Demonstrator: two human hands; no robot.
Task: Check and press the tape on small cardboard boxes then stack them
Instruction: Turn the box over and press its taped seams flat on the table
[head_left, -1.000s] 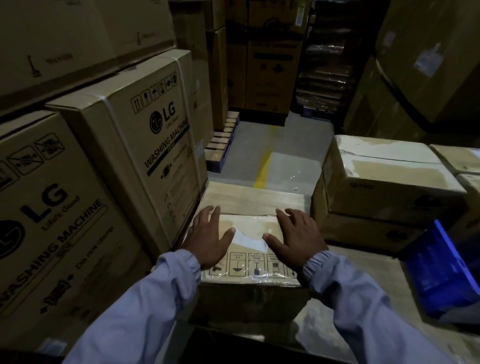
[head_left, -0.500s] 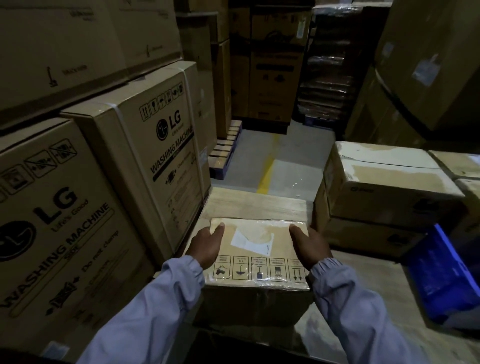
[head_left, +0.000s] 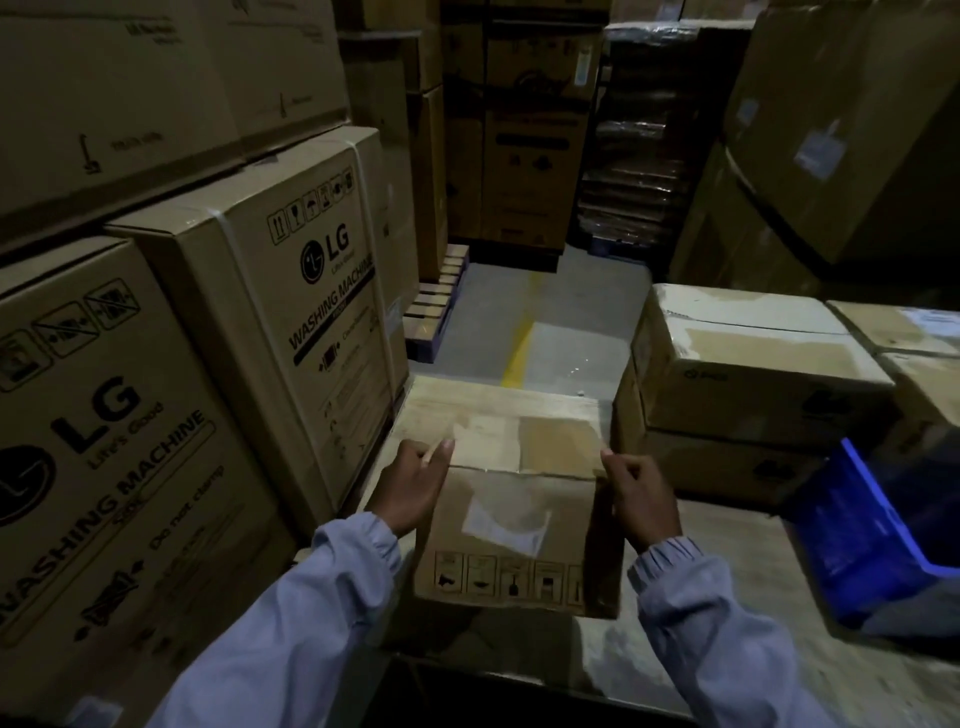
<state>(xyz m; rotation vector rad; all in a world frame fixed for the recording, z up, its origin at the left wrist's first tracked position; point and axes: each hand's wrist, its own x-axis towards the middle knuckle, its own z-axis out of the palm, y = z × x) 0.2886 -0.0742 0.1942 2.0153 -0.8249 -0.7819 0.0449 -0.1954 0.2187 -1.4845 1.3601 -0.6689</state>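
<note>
A small cardboard box (head_left: 519, 540) with a white label and a row of handling symbols is tipped up off the wooden surface, its printed face turned toward me. My left hand (head_left: 410, 488) grips its left side near the top edge. At the other side, my right hand (head_left: 641, 499) grips the upper corner with curled fingers. A taped face of the box shows behind the top edge. Two more small taped boxes (head_left: 753, 374) sit stacked to the right.
Tall washing-machine cartons (head_left: 291, 312) line the left, close to my left arm. A blue plastic crate (head_left: 878, 540) stands at the right. More small boxes (head_left: 904, 332) lie at the far right. A floor aisle with a yellow line (head_left: 519, 343) runs ahead.
My hands went from lying flat on the box top to grasping its two sides. The box has been lifted and tipped so its printed face now turns toward me.
</note>
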